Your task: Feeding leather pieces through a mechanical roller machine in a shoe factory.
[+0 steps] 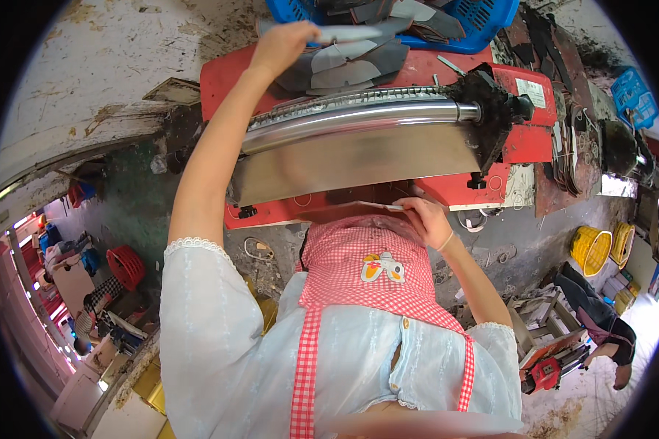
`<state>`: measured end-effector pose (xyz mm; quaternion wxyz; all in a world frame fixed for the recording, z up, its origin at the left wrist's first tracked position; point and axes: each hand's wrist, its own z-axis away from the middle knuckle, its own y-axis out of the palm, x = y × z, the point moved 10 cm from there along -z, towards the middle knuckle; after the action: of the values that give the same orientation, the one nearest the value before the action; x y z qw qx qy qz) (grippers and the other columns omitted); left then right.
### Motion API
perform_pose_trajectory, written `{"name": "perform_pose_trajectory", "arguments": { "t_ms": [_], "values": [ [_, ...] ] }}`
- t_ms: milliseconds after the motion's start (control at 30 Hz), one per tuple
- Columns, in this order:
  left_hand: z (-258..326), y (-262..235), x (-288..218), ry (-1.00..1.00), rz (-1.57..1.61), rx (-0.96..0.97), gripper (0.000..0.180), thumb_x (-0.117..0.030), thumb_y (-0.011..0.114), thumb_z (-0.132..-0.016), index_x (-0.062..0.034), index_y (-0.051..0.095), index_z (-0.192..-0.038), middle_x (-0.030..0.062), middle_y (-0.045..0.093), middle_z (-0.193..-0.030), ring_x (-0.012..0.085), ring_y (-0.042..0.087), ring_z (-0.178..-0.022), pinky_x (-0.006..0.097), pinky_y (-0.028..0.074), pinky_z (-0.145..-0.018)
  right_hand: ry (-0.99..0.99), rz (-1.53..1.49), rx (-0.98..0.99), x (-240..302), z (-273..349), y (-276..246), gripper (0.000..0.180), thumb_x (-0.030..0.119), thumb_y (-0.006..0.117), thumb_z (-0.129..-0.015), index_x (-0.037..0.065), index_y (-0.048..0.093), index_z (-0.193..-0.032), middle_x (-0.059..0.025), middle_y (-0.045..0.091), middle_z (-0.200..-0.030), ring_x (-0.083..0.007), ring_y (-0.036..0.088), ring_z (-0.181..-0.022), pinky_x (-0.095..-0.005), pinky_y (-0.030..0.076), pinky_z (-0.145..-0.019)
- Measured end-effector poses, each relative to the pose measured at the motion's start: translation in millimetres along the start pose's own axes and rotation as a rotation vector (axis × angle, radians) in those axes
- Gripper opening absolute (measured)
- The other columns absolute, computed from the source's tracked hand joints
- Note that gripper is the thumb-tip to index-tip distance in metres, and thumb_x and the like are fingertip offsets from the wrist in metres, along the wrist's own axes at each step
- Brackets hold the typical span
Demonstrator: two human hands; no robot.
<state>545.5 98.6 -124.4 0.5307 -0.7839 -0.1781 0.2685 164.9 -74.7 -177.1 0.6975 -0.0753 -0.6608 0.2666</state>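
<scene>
My left hand (287, 45) reaches over the machine to its far side, fingers pinched on a pale grey cut piece (348, 34) of thin sheet material. Beneath that piece, overlapping grey and dark cut pieces (344, 73) lie on the red machine (227, 80). Close to my apron, on the near side, my right hand (423, 221) is closed on the edge of a thin flat piece (377, 205), seen nearly edge-on. Between my hands run a shiny metal roller (366, 117) and a sloping metal plate (359, 162).
A blue plastic basket (483, 22) with more cut pieces stands beyond the machine. Strips of scrap (567, 150) hang at the right. Yellow baskets (590, 249) stand farther right; a red basket (127, 267) is at the left. Another person (608, 329) is at the lower right.
</scene>
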Motion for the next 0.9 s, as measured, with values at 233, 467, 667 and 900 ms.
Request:
{"name": "perform_pose_trajectory", "arguments": {
  "t_ms": [233, 467, 667, 900],
  "values": [
    [5.1, 47.9, -61.8, 0.000, 0.175, 0.444, 0.029, -0.011, 0.066, -0.089, -0.0188, 0.069, -0.117, 0.0080, 0.064, -0.129, 0.0275, 0.052, -0.129, 0.042, 0.044, -0.106, 0.393, -0.734, -0.266, 19.2, -13.6, -26.3, 0.033, -0.003, 0.063, -0.089, 0.002, 0.055, -0.120, -0.0134, 0.066, -0.110, -0.0326, 0.066, -0.100, -0.0348, 0.053, -0.089],
    [7.4, 36.7, -148.4, 0.332, 0.458, 0.442, 0.031, -0.032, 0.063, -0.090, -0.0063, 0.070, -0.106, 0.0118, 0.065, -0.115, 0.0304, 0.059, -0.108, 0.040, 0.047, -0.095, -0.041, 0.289, -0.147, 0.5, 10.3, 2.8, 0.034, 0.010, 0.076, -0.080, 0.007, 0.060, -0.110, -0.0149, 0.062, -0.115, -0.0355, 0.058, -0.108, -0.0469, 0.048, -0.094],
    [-33.9, 6.1, -120.1, 0.174, 0.302, 0.532, 0.023, -0.021, 0.073, -0.085, -0.0081, 0.061, -0.098, 0.0086, 0.071, -0.091, 0.0263, 0.069, -0.089, 0.037, 0.051, -0.074, 0.242, 0.634, -0.083, -99.7, 6.2, 44.0, 0.039, 0.017, 0.082, -0.069, 0.013, 0.061, -0.102, -0.0070, 0.060, -0.103, -0.0301, 0.056, -0.105, -0.0451, 0.043, -0.092],
    [-53.7, -59.1, -64.8, 0.155, 0.267, 0.081, 0.021, -0.018, 0.072, -0.081, -0.0120, 0.067, -0.100, 0.0065, 0.075, -0.087, 0.0254, 0.073, -0.081, 0.036, 0.056, -0.069, 0.106, 0.007, 0.052, -39.8, 10.1, 32.6, 0.026, 0.006, 0.070, -0.081, 0.007, 0.062, -0.105, -0.0127, 0.068, -0.102, -0.0321, 0.065, -0.103, -0.0422, 0.051, -0.088]
  ]
}}
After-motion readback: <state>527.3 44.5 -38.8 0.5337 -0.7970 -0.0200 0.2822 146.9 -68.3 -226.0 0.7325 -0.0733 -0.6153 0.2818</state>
